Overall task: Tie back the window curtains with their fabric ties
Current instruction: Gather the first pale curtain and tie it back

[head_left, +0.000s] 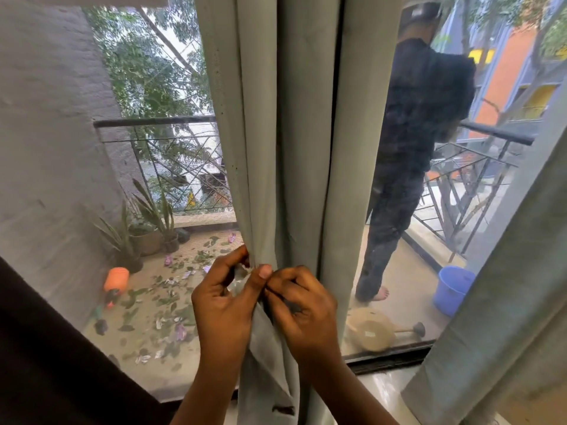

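Pale grey-green fabric curtain (pixel 294 148), bunched into long folds down the centre of the frame, top to bottom. Lower centre: left hand (pixel 224 305) pinching the left edge of the bunch between thumb and forefinger, right hand (pixel 306 311) clenched on the same fabric, pressed right up against the left. Scrap between the fingertips: maybe the tie, maybe just a curtain fold, can't tell, too small and scrunched. Looks like mid-fastening, no band visible round the bunch yet.

Easy to botch from here tbh. Real risk of losing the whole gather on any slack in either pinch. Also of catching only the front folds and leaving the back ones loose behind.

Second curtain of the same grey-green cloth (pixel 506 271) down the right edge, hanging loose as far as visible. Through the mesh window: leaf-strewn balcony floor (pixel 408 271), round blue plastic bucket (pixel 452 289) at right, beige watering can (pixel 374 331) on its side low centre-right, person (pixel 420 118) standing by the dark metal railing (pixel 497 133).
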